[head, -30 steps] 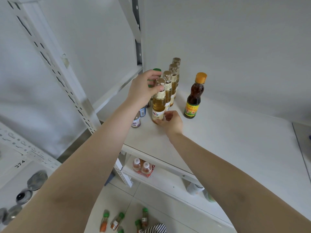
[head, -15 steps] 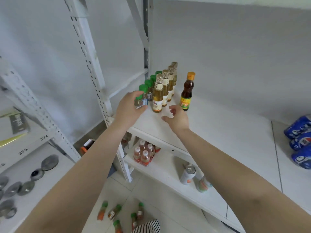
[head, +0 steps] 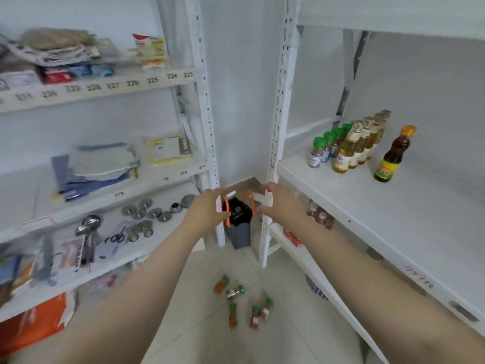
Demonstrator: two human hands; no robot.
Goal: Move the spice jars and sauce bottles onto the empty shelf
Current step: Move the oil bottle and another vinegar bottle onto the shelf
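Observation:
On the white shelf (head: 393, 219) at the right stand a row of green-capped spice jars (head: 316, 152), a row of pale yellow sauce bottles (head: 346, 151) and one dark sauce bottle (head: 391, 156) with an orange cap. Several green-capped spice jars (head: 236, 292) with reddish contents lie on the tiled floor below my arms. My left hand (head: 207, 210) and my right hand (head: 282, 203) hang in front of me, fingers loosely curled, holding nothing, away from the shelf.
A dark bag with orange handles (head: 238, 219) stands on the floor in the corner between the racks. The left rack (head: 105, 198) holds metal lids, cloths and packets. Bottles and cans sit on the lower right shelf (head: 319, 215).
Both hands have drawn back from the bottles on the shelf and lowered. My left hand has let go of the small jar. The view has swung left and down.

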